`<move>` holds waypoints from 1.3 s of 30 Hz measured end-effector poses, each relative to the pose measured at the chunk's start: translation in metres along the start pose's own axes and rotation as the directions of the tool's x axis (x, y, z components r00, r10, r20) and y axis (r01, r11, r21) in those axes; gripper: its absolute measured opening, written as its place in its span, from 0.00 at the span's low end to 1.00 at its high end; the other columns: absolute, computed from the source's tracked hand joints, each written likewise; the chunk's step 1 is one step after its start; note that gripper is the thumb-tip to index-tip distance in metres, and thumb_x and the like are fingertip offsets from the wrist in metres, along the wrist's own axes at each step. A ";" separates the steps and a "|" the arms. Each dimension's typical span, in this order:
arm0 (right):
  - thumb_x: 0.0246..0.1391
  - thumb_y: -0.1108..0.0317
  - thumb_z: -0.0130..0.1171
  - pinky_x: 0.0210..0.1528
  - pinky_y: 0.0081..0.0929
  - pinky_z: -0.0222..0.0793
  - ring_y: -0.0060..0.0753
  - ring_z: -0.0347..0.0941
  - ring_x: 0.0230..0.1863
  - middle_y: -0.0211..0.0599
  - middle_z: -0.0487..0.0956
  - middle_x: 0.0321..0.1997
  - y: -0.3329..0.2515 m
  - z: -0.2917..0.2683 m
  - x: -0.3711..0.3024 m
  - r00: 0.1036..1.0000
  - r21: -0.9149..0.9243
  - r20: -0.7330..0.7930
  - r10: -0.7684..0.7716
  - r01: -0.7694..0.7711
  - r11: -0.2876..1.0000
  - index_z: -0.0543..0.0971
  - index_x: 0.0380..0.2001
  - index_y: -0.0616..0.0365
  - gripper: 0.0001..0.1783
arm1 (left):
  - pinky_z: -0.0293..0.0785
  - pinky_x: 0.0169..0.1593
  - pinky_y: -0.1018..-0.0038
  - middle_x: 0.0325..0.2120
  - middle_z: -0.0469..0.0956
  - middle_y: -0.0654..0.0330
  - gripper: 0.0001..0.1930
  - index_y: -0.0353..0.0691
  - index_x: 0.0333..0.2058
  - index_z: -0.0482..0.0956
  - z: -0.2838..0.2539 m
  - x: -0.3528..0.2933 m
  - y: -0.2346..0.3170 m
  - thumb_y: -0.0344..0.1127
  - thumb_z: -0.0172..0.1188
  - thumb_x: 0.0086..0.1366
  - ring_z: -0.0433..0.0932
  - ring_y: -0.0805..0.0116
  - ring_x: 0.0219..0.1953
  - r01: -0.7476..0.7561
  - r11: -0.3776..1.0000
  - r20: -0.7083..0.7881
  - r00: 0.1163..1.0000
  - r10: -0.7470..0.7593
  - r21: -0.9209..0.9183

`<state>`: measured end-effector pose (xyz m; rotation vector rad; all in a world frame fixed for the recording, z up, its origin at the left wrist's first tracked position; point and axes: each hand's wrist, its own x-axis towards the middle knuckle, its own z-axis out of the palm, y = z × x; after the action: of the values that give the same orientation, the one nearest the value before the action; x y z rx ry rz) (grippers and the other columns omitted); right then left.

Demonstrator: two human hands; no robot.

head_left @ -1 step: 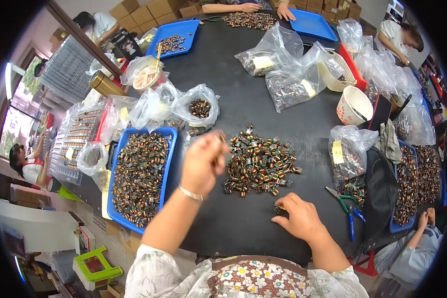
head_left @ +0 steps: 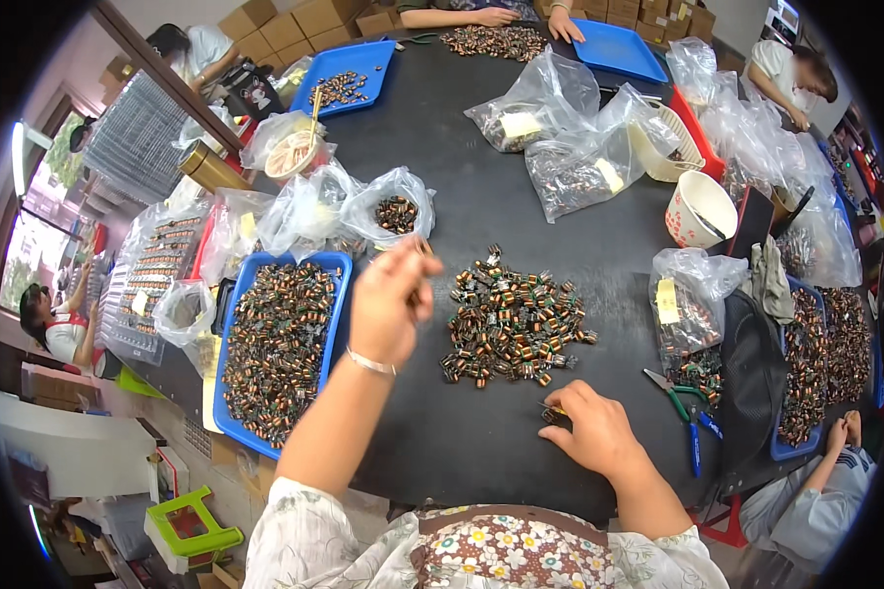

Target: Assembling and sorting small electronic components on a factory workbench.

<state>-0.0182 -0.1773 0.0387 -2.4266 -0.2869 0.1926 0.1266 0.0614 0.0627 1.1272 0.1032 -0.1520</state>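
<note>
My left hand [head_left: 393, 304] is raised just left of a heap of small copper-wound coils [head_left: 511, 319] on the black table. Its fingers are pinched, and a small coppery piece, probably one of these coils, shows at their tips. Beyond it an open clear bag [head_left: 395, 201] holds more coils. Near the table's front edge, my right hand [head_left: 594, 427] rests with thumb and fingers closed round a small dark part with a yellow patch [head_left: 557, 416]; the fingers partly hide it. Left of my left forearm is a blue tray [head_left: 340, 324] full of coils.
Green-handled pliers [head_left: 680, 398] and a blue-handled tool [head_left: 696, 447] lie at right, by a bagged pile [head_left: 686, 314]. A white patterned cup [head_left: 699, 208] and filled plastic bags [head_left: 584, 162] stand farther back. A co-worker's hands [head_left: 565, 22] are at the far edge.
My left hand has shifted slightly left and away from the heap, toward the open bag. My right hand stays in place.
</note>
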 end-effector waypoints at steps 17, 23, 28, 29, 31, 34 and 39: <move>0.41 0.67 0.63 0.27 0.25 0.65 0.28 0.70 0.24 0.37 0.72 0.21 0.018 0.006 0.012 0.979 0.422 0.202 -0.007 -0.080 0.903 0.74 0.22 0.65 0.12 | 0.68 0.27 0.85 0.31 0.75 0.62 0.11 0.36 0.42 0.73 0.021 -0.117 -0.098 0.26 0.55 0.59 0.70 0.82 0.25 0.048 0.884 0.458 0.841 -0.286 0.465; 0.40 0.77 0.59 0.33 0.26 0.68 0.34 0.73 0.31 0.36 0.75 0.31 0.022 0.004 0.026 0.898 0.172 -0.438 0.047 0.032 0.985 0.76 0.29 0.62 0.08 | 0.65 0.23 0.86 0.26 0.76 0.60 0.10 0.35 0.40 0.72 0.015 -0.109 -0.091 0.28 0.55 0.59 0.70 0.81 0.21 0.347 0.867 0.365 0.803 -0.472 0.358; 0.38 0.80 0.58 0.35 0.28 0.69 0.38 0.74 0.34 0.36 0.74 0.32 0.031 0.009 0.032 0.928 0.039 -0.369 0.053 -0.042 0.998 0.75 0.32 0.60 0.13 | 0.65 0.23 0.86 0.26 0.76 0.60 0.10 0.36 0.41 0.72 0.016 -0.111 -0.090 0.28 0.54 0.59 0.70 0.81 0.22 0.376 0.866 0.366 0.794 -0.485 0.331; 0.38 0.81 0.58 0.35 0.28 0.70 0.39 0.74 0.35 0.36 0.74 0.31 0.031 0.011 0.033 0.944 0.016 -0.330 0.023 -0.019 1.000 0.75 0.32 0.59 0.13 | 0.65 0.23 0.86 0.26 0.76 0.60 0.10 0.36 0.41 0.72 0.015 -0.110 -0.091 0.28 0.54 0.59 0.70 0.81 0.22 0.375 0.866 0.365 0.796 -0.484 0.331; 0.37 0.80 0.59 0.34 0.27 0.69 0.39 0.74 0.33 0.38 0.74 0.30 0.028 0.008 0.029 0.958 0.060 -0.276 0.080 -0.066 0.996 0.74 0.31 0.59 0.13 | 0.65 0.23 0.86 0.26 0.76 0.60 0.10 0.36 0.41 0.73 0.015 -0.110 -0.092 0.28 0.54 0.59 0.70 0.81 0.22 0.376 0.866 0.362 0.797 -0.483 0.329; 0.36 0.76 0.62 0.31 0.25 0.68 0.37 0.73 0.29 0.38 0.74 0.30 0.029 0.006 0.022 0.992 0.113 -0.112 0.052 -0.039 0.993 0.74 0.29 0.60 0.12 | 0.65 0.23 0.87 0.27 0.76 0.61 0.10 0.36 0.41 0.73 0.014 -0.111 -0.091 0.28 0.54 0.59 0.70 0.81 0.22 0.382 0.861 0.355 0.795 -0.492 0.336; 0.44 0.69 0.60 0.29 0.32 0.68 0.42 0.73 0.28 0.38 0.75 0.29 0.021 0.000 0.014 1.000 0.293 -0.008 0.008 -0.005 0.956 0.74 0.30 0.59 0.09 | 0.65 0.24 0.87 0.28 0.77 0.60 0.09 0.36 0.39 0.73 0.014 -0.111 -0.092 0.28 0.54 0.59 0.70 0.81 0.22 0.390 0.861 0.353 0.794 -0.494 0.327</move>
<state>-0.0010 -0.1897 0.0241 -2.1335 -0.2284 0.2111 0.0018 0.0173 0.0044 1.2697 -0.0451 -0.8568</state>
